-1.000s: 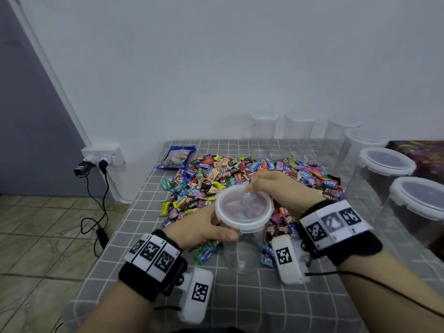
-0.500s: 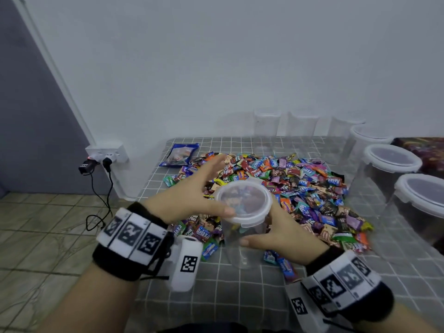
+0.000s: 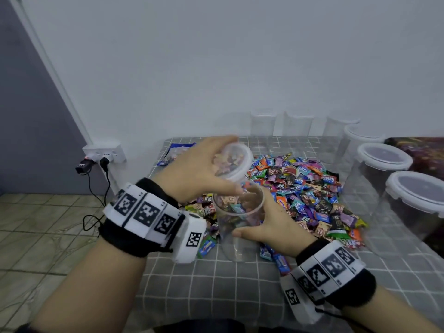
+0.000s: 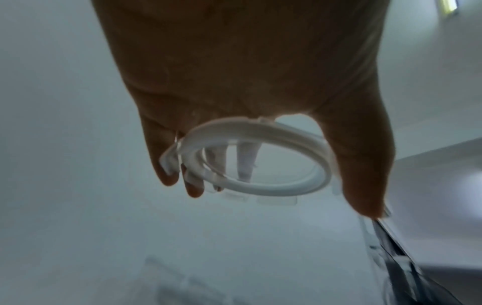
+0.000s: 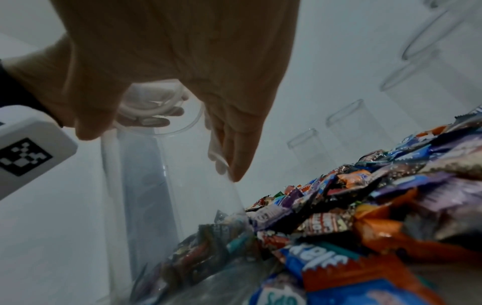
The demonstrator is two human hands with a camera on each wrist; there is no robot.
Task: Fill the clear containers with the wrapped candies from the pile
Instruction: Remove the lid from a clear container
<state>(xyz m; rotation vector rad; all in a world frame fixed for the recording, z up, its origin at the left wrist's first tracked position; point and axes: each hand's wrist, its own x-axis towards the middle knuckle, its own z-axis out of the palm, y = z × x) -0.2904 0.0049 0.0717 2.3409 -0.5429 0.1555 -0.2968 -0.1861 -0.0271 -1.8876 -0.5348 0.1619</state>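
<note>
Head view showed the left hand point(image 3: 201, 171) holding the lid point(image 3: 234, 162) clear while the right hand point(image 3: 271, 227) gripped the open container point(image 3: 236, 227) near the counter's point(image 3: 216, 289) front edge, steadying it for candies point(image 3: 310, 191).

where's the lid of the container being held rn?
Head view: the lid is off, gripped in the left hand and tilted just above and behind the open container, which the right hand holds by the candy pile.

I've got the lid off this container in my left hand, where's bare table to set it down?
The lid could go on the bare checked cloth near you, between your wrists and in front of the container. The far left corner holds a blue packet. The candy pile crowds the middle, and lidded containers line the right edge.
</note>
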